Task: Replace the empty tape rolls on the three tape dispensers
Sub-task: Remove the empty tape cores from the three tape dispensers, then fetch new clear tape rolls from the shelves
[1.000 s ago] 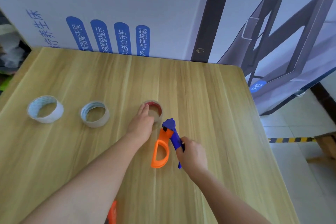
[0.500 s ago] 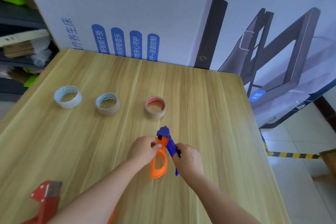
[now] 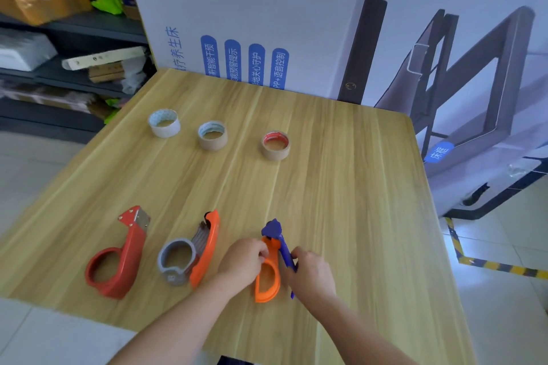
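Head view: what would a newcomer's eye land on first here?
Both hands meet near the front edge of the light wooden table: the left hand pinches the orange part of an orange-and-blue plastic tape dispenser, and the right hand grips its blue handle. To their left lie a red plastic tape dispenser and an orange-and-grey tape dispenser; farther back three tape rolls stand in a row.

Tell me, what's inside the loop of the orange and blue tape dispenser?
Only wooden table shows through the dispenser loop; no roll is visible. The left hand covers its upper end.
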Demonstrator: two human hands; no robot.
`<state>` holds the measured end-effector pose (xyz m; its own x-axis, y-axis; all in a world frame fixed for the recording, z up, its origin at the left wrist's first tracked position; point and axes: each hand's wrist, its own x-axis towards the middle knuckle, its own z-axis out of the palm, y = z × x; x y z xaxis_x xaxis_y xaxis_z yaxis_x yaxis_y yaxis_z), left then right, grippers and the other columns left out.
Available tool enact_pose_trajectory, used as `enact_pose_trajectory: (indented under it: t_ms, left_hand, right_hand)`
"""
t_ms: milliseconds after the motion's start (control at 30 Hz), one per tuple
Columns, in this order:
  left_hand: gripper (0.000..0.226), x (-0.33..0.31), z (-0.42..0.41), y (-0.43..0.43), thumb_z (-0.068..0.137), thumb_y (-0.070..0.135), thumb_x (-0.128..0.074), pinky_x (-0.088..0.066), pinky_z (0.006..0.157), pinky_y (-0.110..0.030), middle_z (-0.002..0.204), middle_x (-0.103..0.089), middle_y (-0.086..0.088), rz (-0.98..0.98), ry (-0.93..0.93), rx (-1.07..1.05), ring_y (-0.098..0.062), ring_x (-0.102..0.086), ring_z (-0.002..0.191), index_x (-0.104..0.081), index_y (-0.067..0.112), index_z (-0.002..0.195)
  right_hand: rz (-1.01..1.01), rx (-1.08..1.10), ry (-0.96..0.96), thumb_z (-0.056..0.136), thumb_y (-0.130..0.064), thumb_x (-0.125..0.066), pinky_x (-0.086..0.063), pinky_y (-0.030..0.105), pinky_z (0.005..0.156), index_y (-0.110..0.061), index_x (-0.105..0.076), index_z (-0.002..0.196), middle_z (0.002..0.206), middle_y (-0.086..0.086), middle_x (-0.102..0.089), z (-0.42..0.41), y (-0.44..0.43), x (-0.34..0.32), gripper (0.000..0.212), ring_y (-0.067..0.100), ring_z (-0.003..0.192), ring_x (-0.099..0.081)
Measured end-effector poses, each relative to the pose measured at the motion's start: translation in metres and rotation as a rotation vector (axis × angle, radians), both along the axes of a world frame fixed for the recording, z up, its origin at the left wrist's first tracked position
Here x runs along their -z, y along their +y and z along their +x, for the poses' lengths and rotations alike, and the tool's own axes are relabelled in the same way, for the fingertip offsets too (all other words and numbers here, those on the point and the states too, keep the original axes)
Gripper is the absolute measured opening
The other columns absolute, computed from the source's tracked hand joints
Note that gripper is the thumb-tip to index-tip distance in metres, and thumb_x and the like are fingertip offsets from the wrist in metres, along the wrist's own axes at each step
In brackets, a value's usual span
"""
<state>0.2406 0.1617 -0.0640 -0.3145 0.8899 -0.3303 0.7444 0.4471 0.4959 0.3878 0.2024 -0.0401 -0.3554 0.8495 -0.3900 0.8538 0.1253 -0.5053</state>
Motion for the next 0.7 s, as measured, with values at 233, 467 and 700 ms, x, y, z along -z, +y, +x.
enact_pose_trajectory:
  t_ms: [233, 467, 700]
  left_hand:
    - [0.023, -0.013, 0.003, -0.014, 0.095, 0.019, -0.052, -0.045, 0.087, -0.031, 0.114, -0.063, -0.001, 0.052, 0.113, 0.054, -0.021, -0.06, 0.105, -0.068, 0.017, 0.111]
    - [0.024, -0.064, -0.046, -0.044, 0.091, 0.018, -0.051, -0.048, 0.089, -0.037, 0.112, -0.059, -0.006, 0.07, 0.38, 0.027, -0.027, -0.057, 0.11, -0.064, 0.013, 0.11]
    - [0.03, -0.119, -0.111, -0.102, 0.09, 0.025, -0.052, -0.043, 0.096, -0.036, 0.121, -0.057, -0.005, -0.013, 0.628, -0.11, -0.026, -0.05, 0.118, -0.059, 0.017, 0.118]
  right_hand:
    - [-0.018, -0.06, -0.111, 0.09, -0.032, -0.054, -0.045, 0.029, 0.063, -0.012, -0.059, 0.113, 0.086, -0.001, -0.059, 0.01, -0.01, -0.01, 0.031, 0.021, 0.076, -0.055]
    - [0.141, -0.3, -0.149, 0.094, -0.028, -0.049, -0.052, 0.033, 0.077, -0.019, -0.058, 0.119, 0.119, 0.003, -0.061, -0.029, -0.001, -0.053, 0.029, 0.026, 0.105, -0.062]
    - [0.268, -0.64, -0.154, 0.092, -0.023, -0.055, -0.049, 0.037, 0.09, -0.016, -0.056, 0.126, 0.126, 0.007, -0.055, -0.108, -0.02, -0.093, 0.035, 0.027, 0.121, -0.053]
